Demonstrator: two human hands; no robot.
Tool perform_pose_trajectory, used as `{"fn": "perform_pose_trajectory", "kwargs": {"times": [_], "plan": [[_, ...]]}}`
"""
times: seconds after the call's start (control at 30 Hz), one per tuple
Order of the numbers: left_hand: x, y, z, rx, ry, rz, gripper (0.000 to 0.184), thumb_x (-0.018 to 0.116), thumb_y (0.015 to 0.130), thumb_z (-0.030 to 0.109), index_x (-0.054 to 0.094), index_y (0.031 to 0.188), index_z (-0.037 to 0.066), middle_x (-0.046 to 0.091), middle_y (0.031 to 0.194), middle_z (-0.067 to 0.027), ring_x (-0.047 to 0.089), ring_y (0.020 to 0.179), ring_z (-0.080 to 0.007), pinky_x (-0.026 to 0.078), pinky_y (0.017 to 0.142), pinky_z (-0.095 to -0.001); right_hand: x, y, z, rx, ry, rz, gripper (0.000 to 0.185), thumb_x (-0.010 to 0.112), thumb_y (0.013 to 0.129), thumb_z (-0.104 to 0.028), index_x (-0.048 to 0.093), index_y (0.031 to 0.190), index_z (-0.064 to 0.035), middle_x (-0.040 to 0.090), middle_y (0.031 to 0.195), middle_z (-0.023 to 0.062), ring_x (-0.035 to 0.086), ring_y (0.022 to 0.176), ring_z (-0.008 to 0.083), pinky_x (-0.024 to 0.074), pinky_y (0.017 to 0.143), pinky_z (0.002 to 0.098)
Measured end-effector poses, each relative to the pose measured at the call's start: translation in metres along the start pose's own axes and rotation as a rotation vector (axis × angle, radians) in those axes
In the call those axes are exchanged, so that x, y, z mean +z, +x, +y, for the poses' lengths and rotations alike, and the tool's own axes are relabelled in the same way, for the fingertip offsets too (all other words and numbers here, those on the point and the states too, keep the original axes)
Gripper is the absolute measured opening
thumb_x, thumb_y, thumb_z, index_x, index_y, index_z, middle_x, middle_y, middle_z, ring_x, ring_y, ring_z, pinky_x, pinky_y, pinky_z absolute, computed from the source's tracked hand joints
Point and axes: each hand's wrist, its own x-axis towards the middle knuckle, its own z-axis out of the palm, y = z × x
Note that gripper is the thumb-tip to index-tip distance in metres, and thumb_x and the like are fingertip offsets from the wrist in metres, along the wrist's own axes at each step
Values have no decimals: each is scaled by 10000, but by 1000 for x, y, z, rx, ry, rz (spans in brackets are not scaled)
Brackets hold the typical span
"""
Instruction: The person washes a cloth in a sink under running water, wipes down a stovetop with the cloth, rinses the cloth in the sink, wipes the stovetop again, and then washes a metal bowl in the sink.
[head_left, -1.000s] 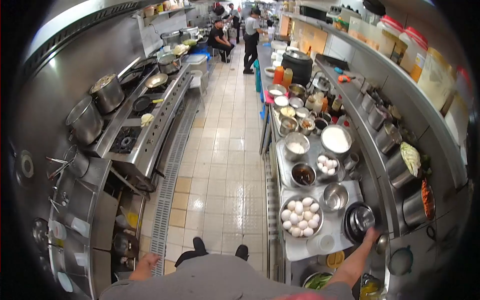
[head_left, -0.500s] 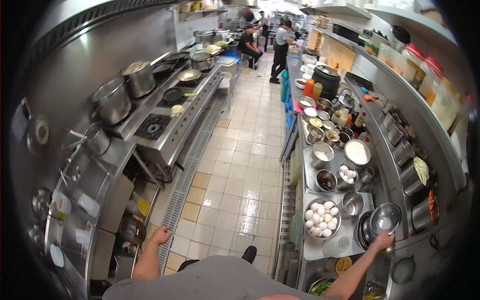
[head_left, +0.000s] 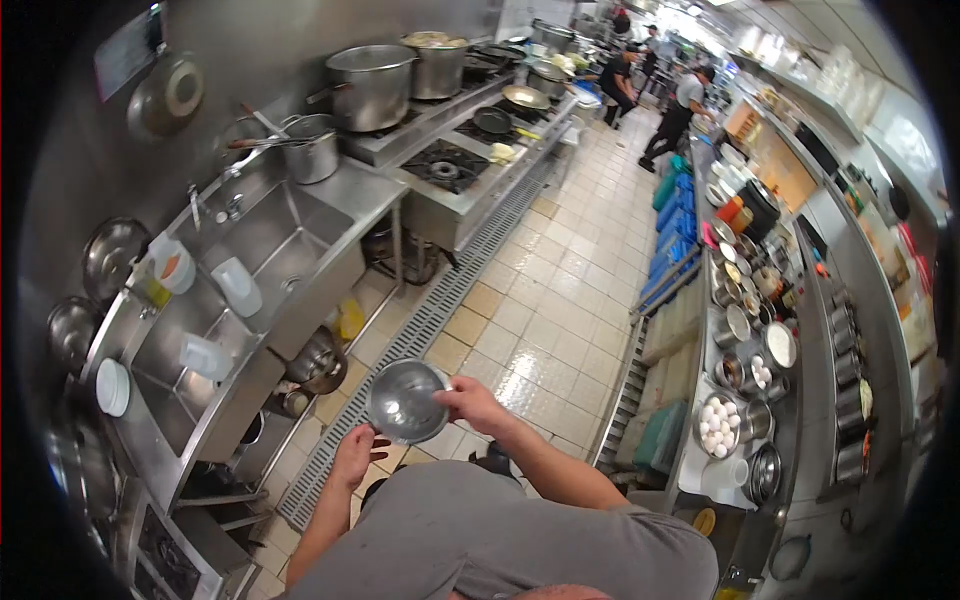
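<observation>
A shiny metal mixing bowl (head_left: 405, 400) is held out in front of my body, tilted so its inside shows. My right hand (head_left: 476, 406) pinches the bowl's right rim. Just below the bowl's lower left edge is my left hand (head_left: 358, 456), its fingers apart; whether they touch the bowl I cannot tell. Both hands are over the tiled floor, between the sink side and the counter side.
To the left stands a double sink (head_left: 290, 235) with plastic containers (head_left: 237, 288), beside a stove (head_left: 445, 170) with large pots (head_left: 372, 88). The right counter holds eggs (head_left: 718, 428) and stacked bowls (head_left: 763, 472). Two people (head_left: 683, 112) are farther down the aisle.
My right hand has lifted the metal bowl off the stack on the right counter and brought it in front of me. My left hand has come up near it. The view has turned left.
</observation>
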Motion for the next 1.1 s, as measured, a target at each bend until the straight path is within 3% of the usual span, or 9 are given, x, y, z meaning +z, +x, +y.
{"fn": "perform_pose_trajectory", "kwargs": {"times": [0.2, 0.3, 0.47, 0.77, 0.83, 0.93, 0.97, 1.07, 1.1], "plan": [[-94, -42, 48, 141, -502, 329, 172, 579, 1036, 247, 618, 1028, 80, 668, 1056, -45, 654, 955, -164, 569, 844, -397, 121, 99, -21, 83, -233, -340, 180, 658, 984, -249, 623, 955, -75, 651, 821, 29, 648, 716, 125, 554, 641, 285], [-128, -44, 82, 254, -588, 502, 156, 615, 1016, 216, 601, 925, 89, 677, 994, -28, 654, 915, -145, 571, 827, -374, 137, 165, -43, 19, -379, -441, 439, 578, 1020, -444, 615, 1234, -64, 690, 1027, 78, 655, 811, 156, 562, 659, 307], [-175, -8, 107, 419, -828, 755, 156, 648, 995, 188, 604, 872, 104, 690, 973, -22, 657, 911, -144, 573, 812, -351, 162, 357, -115, 16, -385, -417, 504, 488, 1054, -468, 575, 1332, -57, 698, 1116, 117, 660, 826, 167, 560, 690, 325], [-278, 191, 212, 497, -951, 1002, 131, 659, 982, 188, 617, 916, 83, 665, 951, -45, 626, 918, -163, 514, 787, -342, 370, 825, -213, -19, -309, -358, 533, 625, 979, -497, 555, 1284, -67, 659, 997, 102, 628, 714, 173, 542, 592, 329], [-297, 240, 246, 438, -886, 1066, 143, 641, 996, 205, 634, 1000, 63, 637, 960, -23, 601, 924, -145, 505, 831, -317, 403, 939, -208, 184, -386, -393, 528, 627, 969, -521, 553, 1242, -76, 662, 905, 105, 612, 638, 176, 526, 540, 312], [-323, 301, 286, 393, -830, 1113, 155, 633, 1002, 216, 594, 932, 83, 628, 942, -19, 595, 914, -132, 508, 823, -325, 447, 1000, -218, 241, -534, -414, 588, 556, 952, -649, 584, 1157, -99, 670, 833, 101, 581, 563, 143, 432, 459, 236], [-331, 318, 295, 405, -851, 1103, 162, 634, 1001, 215, 580, 912, 90, 626, 937, -20, 596, 908, -132, 511, 819, -330, 454, 1024, -216, 276, -618, -444, 472, 644, 950, -543, 596, 1198, -145, 683, 903, 79, 613, 634, 143, 432, 494, 228], [-349, 359, 301, 403, -929, 1064, 183, 640, 994, 208, 543, 873, 111, 615, 916, -20, 597, 882, -138, 518, 804, -345, 448, 1000, -231, 176, -367, -675, 351, 695, 954, -347, 638, 1156, -67, 708, 850, 55, 636, 643, 139, 513, 519, 255], [-351, 372, 300, 395, -961, 1052, 191, 642, 991, 206, 531, 864, 118, 611, 907, -19, 598, 873, -141, 520, 800, -351, 440, 1004, -226, 179, -293, -685, 218, 675, 958, -178, 668, 1164, -107, 708, 907, 12, 642, 732, 117, 542, 612, 283]]}}
